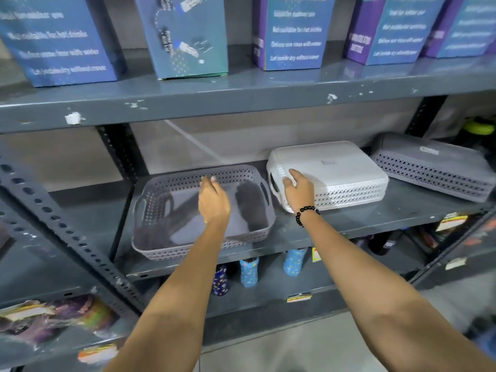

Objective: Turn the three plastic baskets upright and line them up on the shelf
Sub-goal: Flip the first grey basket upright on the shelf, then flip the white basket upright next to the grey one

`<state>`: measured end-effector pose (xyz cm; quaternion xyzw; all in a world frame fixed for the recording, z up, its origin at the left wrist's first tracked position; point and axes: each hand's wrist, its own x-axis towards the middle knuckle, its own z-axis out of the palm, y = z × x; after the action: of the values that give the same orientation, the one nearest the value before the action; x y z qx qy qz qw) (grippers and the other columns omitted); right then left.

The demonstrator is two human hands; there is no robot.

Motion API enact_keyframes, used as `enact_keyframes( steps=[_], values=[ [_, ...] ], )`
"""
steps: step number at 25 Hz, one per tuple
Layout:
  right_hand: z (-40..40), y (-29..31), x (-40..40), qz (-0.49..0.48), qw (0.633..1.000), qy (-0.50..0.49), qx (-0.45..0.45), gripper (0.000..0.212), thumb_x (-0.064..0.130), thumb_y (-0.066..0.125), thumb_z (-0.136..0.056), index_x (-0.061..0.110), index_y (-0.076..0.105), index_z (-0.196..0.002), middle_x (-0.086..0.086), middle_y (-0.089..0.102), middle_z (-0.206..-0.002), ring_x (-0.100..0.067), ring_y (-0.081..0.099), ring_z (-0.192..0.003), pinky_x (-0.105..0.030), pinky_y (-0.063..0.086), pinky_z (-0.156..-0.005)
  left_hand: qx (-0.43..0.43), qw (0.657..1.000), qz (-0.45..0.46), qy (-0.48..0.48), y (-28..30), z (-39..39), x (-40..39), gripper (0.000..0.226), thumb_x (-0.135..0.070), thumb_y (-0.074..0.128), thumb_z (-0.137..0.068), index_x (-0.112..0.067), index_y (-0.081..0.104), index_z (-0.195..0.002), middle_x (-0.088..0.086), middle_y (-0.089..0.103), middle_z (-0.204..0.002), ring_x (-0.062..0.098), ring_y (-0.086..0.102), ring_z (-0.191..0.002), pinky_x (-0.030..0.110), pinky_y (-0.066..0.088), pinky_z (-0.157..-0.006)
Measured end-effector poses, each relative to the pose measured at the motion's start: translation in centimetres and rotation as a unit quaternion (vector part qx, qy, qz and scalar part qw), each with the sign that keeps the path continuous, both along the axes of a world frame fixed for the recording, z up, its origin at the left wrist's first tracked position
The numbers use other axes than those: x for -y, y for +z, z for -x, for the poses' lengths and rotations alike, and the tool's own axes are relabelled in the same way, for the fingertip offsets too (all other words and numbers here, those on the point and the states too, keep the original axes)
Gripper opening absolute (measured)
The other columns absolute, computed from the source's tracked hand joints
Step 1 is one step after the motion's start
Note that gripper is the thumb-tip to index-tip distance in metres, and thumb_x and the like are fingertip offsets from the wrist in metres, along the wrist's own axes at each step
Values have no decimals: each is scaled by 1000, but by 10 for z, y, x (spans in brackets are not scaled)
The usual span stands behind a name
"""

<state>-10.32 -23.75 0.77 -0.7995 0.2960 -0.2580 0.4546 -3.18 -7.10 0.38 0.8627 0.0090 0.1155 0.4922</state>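
On the left part of the grey metal shelf (349, 226) stands a grey perforated plastic basket (161, 210) with its open side up. The left hand (213, 202) hangs over the inside of this basket, the arm stretched forward from below, the back of the hand toward the camera; its grip is loose, with the fingers a little apart, and it holds nothing, though I cannot tell if the fingertips touch the far wall. Just beside it, to the right, a white perforated plastic basket (338, 170) lies upside down, its flat bottom facing up. The right hand (298, 187), with a bracelet of black beads (306, 213) on the wrist, rests on the near left corner of this basket, fingers spread and laid flat, not closed around it. Further right, a second grey perforated plastic basket (429, 167) also lies upside down, close to the white one.
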Motion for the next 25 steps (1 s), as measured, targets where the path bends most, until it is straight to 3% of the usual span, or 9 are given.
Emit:
enact_keyframes(
  steps=[2, 7, 12, 15, 19, 25],
  values=[
    [5, 2, 33, 17, 1000, -13, -12, 44, 21, 49, -94, 6, 50, -136, -17, 54, -138, -31, 52, -125, -33, 40, -106, 25, 999, 20, -44, 5, 5, 48, 39, -25, 28, -101, -1, 53, -117, 25, 62, -117, 40, 58, -106, 38, 43, -79],
    [18, 0, 130, 56, 996, -44, -50, 47, 20, 46, -95, 5, 45, -139, -21, 56, -135, -28, 57, -115, -39, 44, -105, 19, 994, 13, -104, 13, 7, 159, 40, -25, 29, -100, -1, 52, -123, 24, 60, -122, 40, 57, -110, 40, 45, -86],
    [11, -1, 235, 132, 982, -45, -130, 43, 14, 42, -95, -3, 44, -134, -25, 56, -129, -36, 53, -119, -37, 45, -93, -69, 994, -42, -76, 5, -18, 235, 50, -32, 27, -100, 6, 44, -128, 30, 49, -132, 41, 47, -122, 45, 39, -98],
    [-2, -4, 278, 163, 967, -30, -193, 42, 15, 42, -93, -9, 45, -127, -27, 52, -131, -39, 47, -123, -41, 40, -100, -147, 986, -64, -32, -4, -35, 248, 59, -37, 24, -100, 9, 38, -134, 29, 40, -141, 40, 37, -131, 45, 31, -108],
    [-16, -10, 302, 55, 952, -17, -301, 55, 25, 42, -92, -5, 34, -138, -24, 40, -144, -38, 42, -131, -44, 39, -108, -205, 977, -64, 5, -12, -38, 252, 61, -41, 23, -99, 6, 42, -133, 26, 45, -139, 40, 44, -127, 44, 37, -105],
    [-18, -4, 306, -96, 965, -19, -245, 64, 21, 57, -81, 2, 36, -138, -17, 43, -144, -35, 45, -131, -43, 42, -106, -199, 978, 26, 64, -5, -23, 245, 59, -44, 28, -97, 2, 45, -131, 22, 51, -136, 36, 50, -122, 41, 40, -102]
  ],
)
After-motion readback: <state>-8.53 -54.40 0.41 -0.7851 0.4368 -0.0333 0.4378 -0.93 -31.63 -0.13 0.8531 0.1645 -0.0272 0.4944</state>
